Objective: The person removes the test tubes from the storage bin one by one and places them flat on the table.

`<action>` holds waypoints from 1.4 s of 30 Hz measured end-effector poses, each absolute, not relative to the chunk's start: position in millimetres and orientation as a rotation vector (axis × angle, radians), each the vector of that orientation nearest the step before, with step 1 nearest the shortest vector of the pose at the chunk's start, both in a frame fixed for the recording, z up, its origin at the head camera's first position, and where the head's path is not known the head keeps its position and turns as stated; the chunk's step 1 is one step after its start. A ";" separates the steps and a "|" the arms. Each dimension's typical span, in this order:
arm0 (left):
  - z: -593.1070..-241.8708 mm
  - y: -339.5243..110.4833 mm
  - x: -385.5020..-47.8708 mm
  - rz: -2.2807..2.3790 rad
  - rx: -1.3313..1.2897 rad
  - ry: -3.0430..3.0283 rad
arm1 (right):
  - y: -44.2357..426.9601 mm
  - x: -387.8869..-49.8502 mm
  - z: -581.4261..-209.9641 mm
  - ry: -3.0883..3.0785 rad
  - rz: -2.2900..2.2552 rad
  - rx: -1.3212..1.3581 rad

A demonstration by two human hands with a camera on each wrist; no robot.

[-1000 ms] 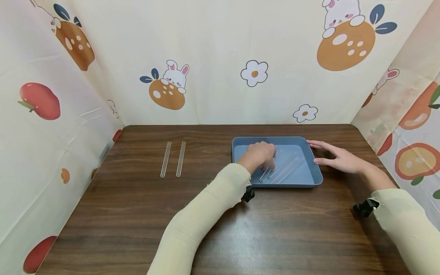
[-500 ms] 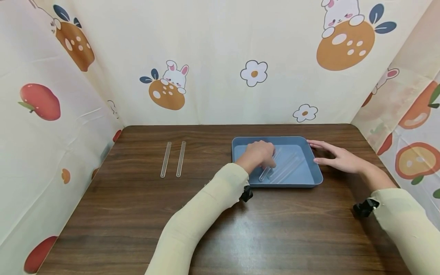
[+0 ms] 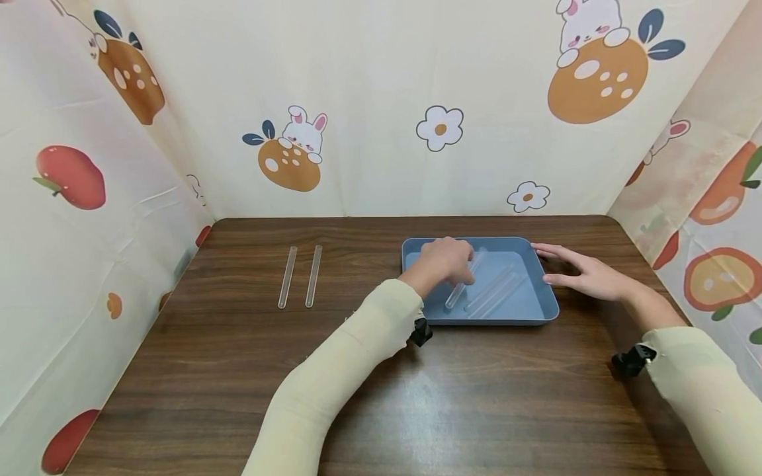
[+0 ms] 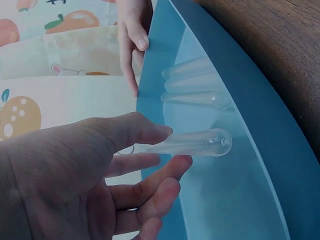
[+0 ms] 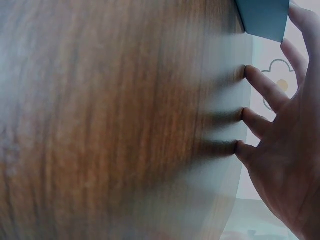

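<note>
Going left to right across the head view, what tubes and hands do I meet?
First tube, second tube, left hand, loose tubes in the tray, right hand. Left out: the held tube, overlapping the left hand.

Tray (image 3: pixel 538 305): plain blue
Tubes (image 4: pixel 200 143): clear, colourless
Table (image 3: pixel 476 410): dark brown, wood-grained
Sleeves (image 3: pixel 333 370): pale cream
Wrist cameras (image 3: pixel 632 361): black
Cloth (image 3: pixel 369 158): cream, printed fruit, rabbits, flowers

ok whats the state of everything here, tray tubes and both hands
tray: upright on the table, open-topped, with tubes inside
left hand: pinching one tube at the tray
held tube: between thumb and fingers; cannot tell if fully lifted
tubes in the tray: three, lying side by side
tubes on the table: two, lying flat, apart
right hand: fingers spread, touching the tray's right side
</note>
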State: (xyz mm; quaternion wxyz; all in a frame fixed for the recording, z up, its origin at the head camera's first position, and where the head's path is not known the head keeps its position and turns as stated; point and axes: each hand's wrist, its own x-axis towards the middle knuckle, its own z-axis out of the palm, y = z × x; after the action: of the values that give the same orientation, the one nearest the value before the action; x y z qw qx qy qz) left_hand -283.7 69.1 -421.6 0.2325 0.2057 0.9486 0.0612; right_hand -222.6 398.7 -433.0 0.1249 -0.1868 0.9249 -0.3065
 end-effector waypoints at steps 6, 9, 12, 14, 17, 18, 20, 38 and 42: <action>-405.7 58.2 -271.4 0.240 0.532 2.621 | 398.7 -222.0 -432.9 2.699 -0.890 -0.541; -387.3 48.4 -258.5 0.260 0.533 2.628 | 398.7 -222.0 -433.4 2.697 -0.890 -0.542; -364.4 37.5 -241.5 0.276 0.533 2.641 | 399.0 -222.4 -434.1 2.700 -0.891 -0.544; -355.0 31.8 -233.8 0.291 0.529 2.654 | 399.4 -222.6 -434.2 2.701 -0.890 -0.543; -350.2 24.7 -229.7 0.313 0.530 2.672 | 399.3 -222.5 -433.7 2.701 -0.890 -0.547; -367.5 24.5 -241.7 0.313 0.519 2.687 | 399.1 -222.3 -433.3 2.701 -0.890 -0.548; -370.3 20.7 -244.3 0.328 0.516 2.694 | 398.5 -221.9 -432.6 2.703 -0.889 -0.549; -353.9 -15.1 -236.8 0.444 0.428 2.711 | 396.2 -219.8 -429.7 2.693 -0.890 -0.541; -354.1 -24.5 -235.4 0.478 0.426 2.723 | 396.7 -220.8 -430.3 2.692 -0.891 -0.541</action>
State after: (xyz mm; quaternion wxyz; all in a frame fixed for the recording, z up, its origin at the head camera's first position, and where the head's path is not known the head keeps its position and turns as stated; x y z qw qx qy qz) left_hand -235.4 -24.5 -354.1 0.1714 0.1500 0.9590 0.1685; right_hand -220.8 396.7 -430.3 0.1270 -0.1858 0.9250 -0.3061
